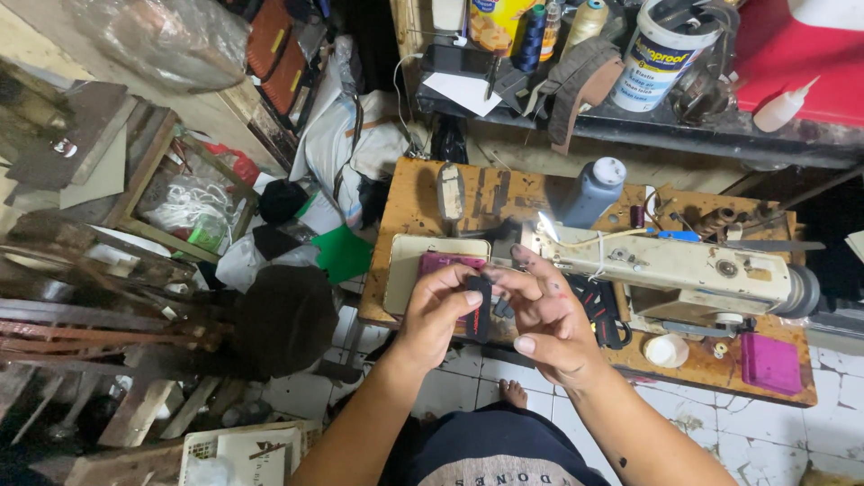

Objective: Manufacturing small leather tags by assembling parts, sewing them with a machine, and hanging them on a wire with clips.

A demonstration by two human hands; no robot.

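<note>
Two hands hold a small black strap.
The left hand (pixel 432 315) and right hand (pixel 549 315) both pinch the black strap (pixel 480 310) above the sewing machine (pixel 684 270).

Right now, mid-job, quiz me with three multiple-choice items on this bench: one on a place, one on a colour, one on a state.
1. Where does the grey bottle stand?
A. on the floor
B. on the wooden table behind the sewing machine
C. on the upper shelf

2. What colour is the flat pad at the table's right end?
A. magenta
B. yellow
C. white

3. How is the black strap held?
A. lying loose
B. left hand only
C. pinched by both hands

Answers: B, it stands on the wooden table past the sewing machine; A, plainly magenta; C, left hand and right hand both grip it.
</note>
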